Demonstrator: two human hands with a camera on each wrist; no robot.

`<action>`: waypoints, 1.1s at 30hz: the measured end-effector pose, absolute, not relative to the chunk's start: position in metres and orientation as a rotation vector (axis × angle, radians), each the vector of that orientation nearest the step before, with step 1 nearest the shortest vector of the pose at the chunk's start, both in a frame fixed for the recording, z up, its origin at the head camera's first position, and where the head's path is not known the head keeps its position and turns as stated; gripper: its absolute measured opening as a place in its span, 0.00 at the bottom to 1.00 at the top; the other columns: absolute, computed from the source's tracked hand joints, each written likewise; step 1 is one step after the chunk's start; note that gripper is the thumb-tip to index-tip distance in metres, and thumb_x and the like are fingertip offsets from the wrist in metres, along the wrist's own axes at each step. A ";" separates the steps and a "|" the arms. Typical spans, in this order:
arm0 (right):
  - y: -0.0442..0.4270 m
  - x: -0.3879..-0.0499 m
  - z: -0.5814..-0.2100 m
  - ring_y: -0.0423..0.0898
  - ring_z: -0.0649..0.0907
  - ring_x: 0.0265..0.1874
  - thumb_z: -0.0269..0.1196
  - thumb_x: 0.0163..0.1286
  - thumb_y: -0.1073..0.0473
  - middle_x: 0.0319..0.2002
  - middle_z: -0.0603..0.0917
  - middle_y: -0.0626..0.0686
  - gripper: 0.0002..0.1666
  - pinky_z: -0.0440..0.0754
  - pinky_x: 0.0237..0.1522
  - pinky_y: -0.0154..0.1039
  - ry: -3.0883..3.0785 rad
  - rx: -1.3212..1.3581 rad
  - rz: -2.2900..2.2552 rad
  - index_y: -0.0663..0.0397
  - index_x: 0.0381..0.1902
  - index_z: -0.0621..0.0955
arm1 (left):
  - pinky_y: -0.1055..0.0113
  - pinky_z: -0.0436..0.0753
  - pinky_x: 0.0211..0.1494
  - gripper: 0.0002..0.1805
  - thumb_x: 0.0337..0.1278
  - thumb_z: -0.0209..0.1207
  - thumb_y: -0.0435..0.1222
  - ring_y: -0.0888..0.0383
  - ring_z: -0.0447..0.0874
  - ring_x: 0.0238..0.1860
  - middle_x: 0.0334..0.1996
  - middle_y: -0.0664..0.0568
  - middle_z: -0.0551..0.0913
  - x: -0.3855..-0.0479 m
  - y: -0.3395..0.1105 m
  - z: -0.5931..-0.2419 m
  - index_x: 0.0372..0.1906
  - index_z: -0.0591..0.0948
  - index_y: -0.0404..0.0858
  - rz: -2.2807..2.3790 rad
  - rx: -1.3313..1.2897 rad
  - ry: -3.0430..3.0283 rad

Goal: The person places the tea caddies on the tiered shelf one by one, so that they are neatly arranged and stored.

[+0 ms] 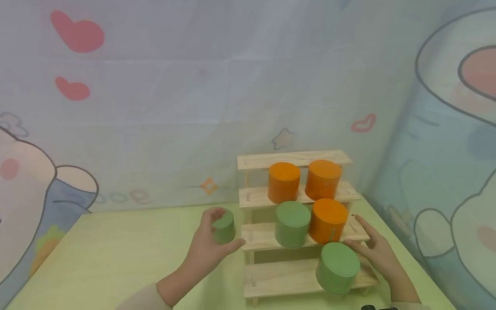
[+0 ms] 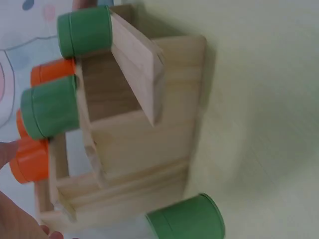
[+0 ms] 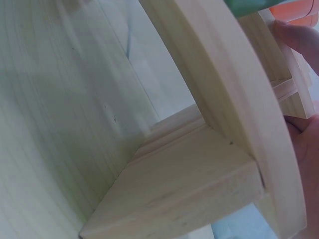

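Note:
A stepped wooden shelf [image 1: 277,279] with several tiers carries green and orange round canisters. To its left, a green canister [image 1: 226,231] stands on the table. My left hand [image 1: 209,241] is over this canister with thumb and fingers spread; in the left wrist view the hand [image 2: 17,216] appears apart from the green canister [image 2: 188,220]. At the shelf's right end, my right hand [image 1: 377,252] grips a tier board, thumb at its front edge and fingers at the far side. In the right wrist view the thumb [image 3: 299,42] rests on the board's edge.
Two orange canisters [image 1: 284,183] sit on an upper tier. Below them are a green canister [image 1: 292,224] and an orange canister [image 1: 328,220]. Another green canister [image 1: 338,268] stands on the lowest tier. A printed cloth [image 1: 166,94] hangs behind the pale table [image 1: 135,249].

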State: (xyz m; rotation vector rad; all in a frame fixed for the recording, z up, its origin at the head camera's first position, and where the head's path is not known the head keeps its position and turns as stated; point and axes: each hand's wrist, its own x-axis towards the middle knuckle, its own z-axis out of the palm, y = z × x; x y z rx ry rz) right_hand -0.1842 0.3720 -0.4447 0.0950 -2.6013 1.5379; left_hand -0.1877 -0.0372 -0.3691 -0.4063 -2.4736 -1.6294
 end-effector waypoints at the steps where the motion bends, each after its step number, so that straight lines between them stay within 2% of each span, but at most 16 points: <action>1: 0.372 -0.184 -0.445 0.76 0.57 0.67 0.61 0.70 0.53 0.75 0.47 0.67 0.49 0.65 0.56 0.73 -2.603 0.095 1.537 0.49 0.77 0.45 | 0.47 0.65 0.68 0.41 0.45 0.72 0.37 0.46 0.63 0.68 0.64 0.45 0.69 -0.191 -0.039 -0.372 0.63 0.62 0.35 -1.622 -0.402 -2.473; 10: 0.372 -0.184 -0.446 0.75 0.53 0.68 0.61 0.70 0.54 0.75 0.47 0.66 0.49 0.62 0.57 0.74 -2.594 0.098 1.540 0.49 0.77 0.46 | 0.44 0.58 0.71 0.46 0.45 0.72 0.36 0.43 0.58 0.70 0.68 0.40 0.63 -0.227 -0.054 -0.402 0.67 0.59 0.34 -1.572 -0.396 -2.426; 14: 0.372 -0.183 -0.446 0.75 0.55 0.68 0.61 0.70 0.54 0.75 0.47 0.66 0.48 0.63 0.56 0.74 -2.587 0.103 1.540 0.49 0.77 0.46 | 0.44 0.57 0.72 0.47 0.45 0.73 0.38 0.44 0.57 0.71 0.69 0.40 0.62 -0.239 -0.057 -0.412 0.68 0.58 0.35 -1.573 -0.367 -2.419; 21: 0.372 -0.183 -0.445 0.74 0.59 0.67 0.61 0.70 0.53 0.74 0.48 0.67 0.48 0.65 0.56 0.73 -2.594 0.088 1.540 0.50 0.77 0.46 | 0.36 0.56 0.69 0.48 0.46 0.73 0.40 0.40 0.53 0.72 0.70 0.40 0.60 -0.254 -0.057 -0.426 0.69 0.57 0.36 -1.581 -0.322 -2.434; 27: 0.373 -0.183 -0.447 0.74 0.64 0.64 0.61 0.70 0.54 0.74 0.50 0.68 0.48 0.67 0.56 0.72 -2.590 0.103 1.531 0.51 0.77 0.46 | 0.35 0.63 0.65 0.49 0.45 0.73 0.38 0.37 0.57 0.70 0.69 0.38 0.61 -0.267 -0.054 -0.439 0.70 0.56 0.35 -1.581 -0.281 -2.425; 33: 0.374 -0.185 -0.447 0.74 0.56 0.68 0.61 0.70 0.53 0.75 0.48 0.66 0.48 0.64 0.57 0.73 -2.595 0.094 1.530 0.50 0.77 0.46 | 0.36 0.68 0.62 0.50 0.44 0.73 0.36 0.35 0.60 0.68 0.69 0.36 0.60 -0.275 -0.050 -0.450 0.70 0.55 0.34 -1.589 -0.235 -2.419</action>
